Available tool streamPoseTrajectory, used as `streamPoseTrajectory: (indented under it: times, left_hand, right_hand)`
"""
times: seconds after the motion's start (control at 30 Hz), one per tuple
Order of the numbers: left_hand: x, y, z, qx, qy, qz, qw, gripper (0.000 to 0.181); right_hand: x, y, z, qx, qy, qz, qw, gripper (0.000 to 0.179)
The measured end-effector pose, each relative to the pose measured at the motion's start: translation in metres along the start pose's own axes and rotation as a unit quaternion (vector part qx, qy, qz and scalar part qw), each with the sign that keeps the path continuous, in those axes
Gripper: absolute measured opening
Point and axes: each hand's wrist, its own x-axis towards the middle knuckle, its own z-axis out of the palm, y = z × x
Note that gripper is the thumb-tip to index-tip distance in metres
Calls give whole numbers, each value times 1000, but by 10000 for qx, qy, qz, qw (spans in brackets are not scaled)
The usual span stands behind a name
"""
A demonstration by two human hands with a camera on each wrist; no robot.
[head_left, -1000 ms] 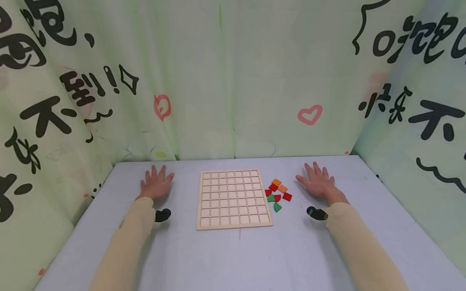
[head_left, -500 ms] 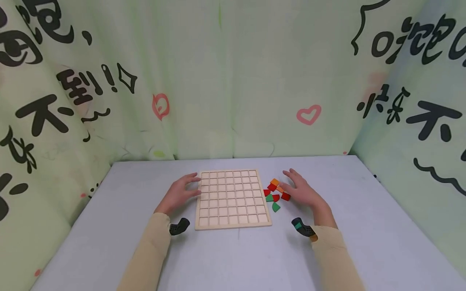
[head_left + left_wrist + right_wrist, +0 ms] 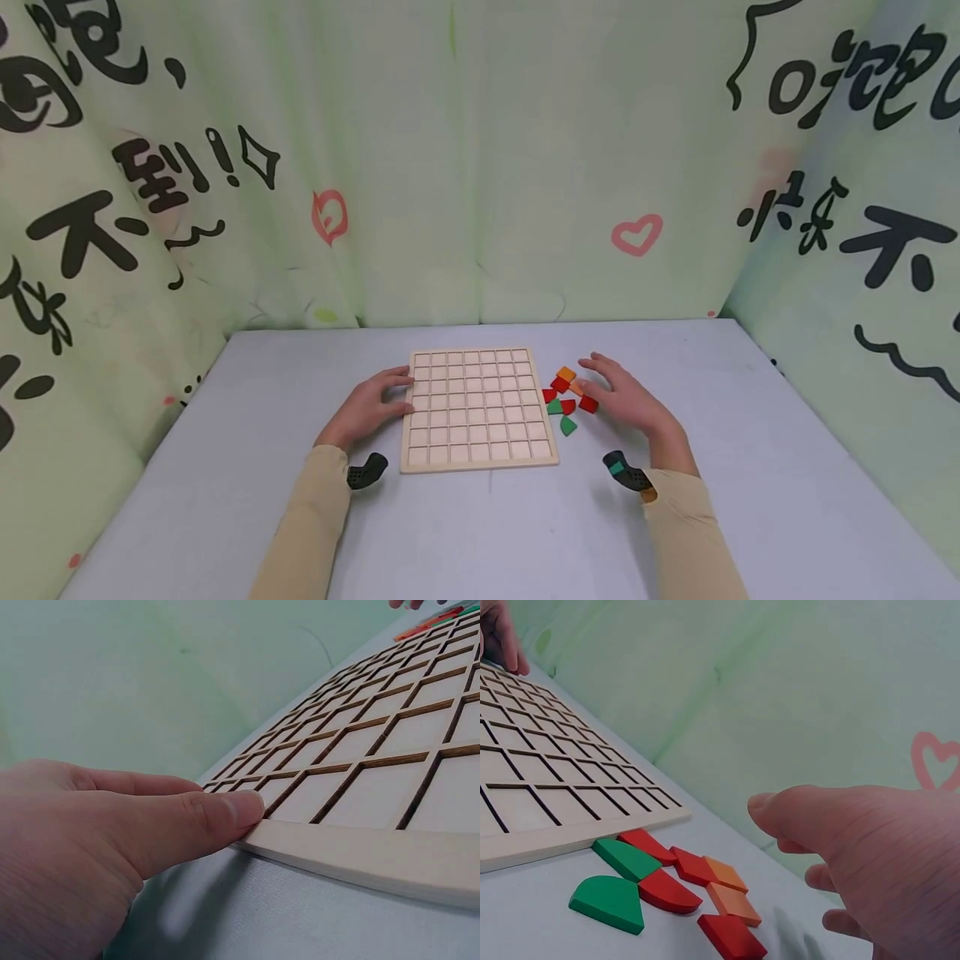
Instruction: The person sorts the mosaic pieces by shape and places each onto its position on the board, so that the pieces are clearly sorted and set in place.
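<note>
A light wooden board (image 3: 480,421) with a grid of square recesses lies flat on the table. At its left edge is my left hand (image 3: 365,410); in the left wrist view the thumb (image 3: 244,808) rests on the board's rim, with fingers nearly straight beside it. My right hand (image 3: 628,403) hovers by the small pieces right of the board, fingers loosely bent, holding nothing. Those pieces include a green quarter-round (image 3: 609,903), a red quarter-round (image 3: 669,892), an orange square (image 3: 733,903) and a red square (image 3: 732,937). Another green piece (image 3: 627,859) lies against the board's edge.
The white table (image 3: 450,533) has a light green curtain (image 3: 480,167) with black writing and red hearts behind it and along both sides. A black wrist camera (image 3: 367,472) sits on the left wrist, another black camera (image 3: 626,472) on the right.
Both hands, spread on the table a second ago, have moved inward: the left to the board's left edge, the right over beside the pieces. Board and pieces have stayed in place.
</note>
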Motion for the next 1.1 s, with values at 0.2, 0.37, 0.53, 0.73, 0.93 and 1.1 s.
streamPoseTrajectory:
  times: [0.2,0.37,0.53,0.73,0.93,1.1]
  left_hand:
    - [1,1,-2,-26,-121,-38,9999,44]
    - [1,1,-5,-7,-177,-192,9997,40]
    - [0,0,-7,-29,-226,-272,9994,40]
    - [0,-3,-7,13,-221,-276,9994,40]
    - [1,-3,-6,36,-214,-311,9993,40]
    - [1,-2,-6,-45,-255,-278,9993,39]
  right_hand:
    - [2,3,5,-95,225,42,9997,57]
    - [5,4,9,-98,486,-193,9986,51]
    - [10,3,13,-196,641,-234,9975,49]
    - [15,-6,19,-417,508,-228,9976,42]
    - [22,-16,25,-1051,557,-509,9916,31]
    - [28,-18,28,-1231,590,-459,9896,29]
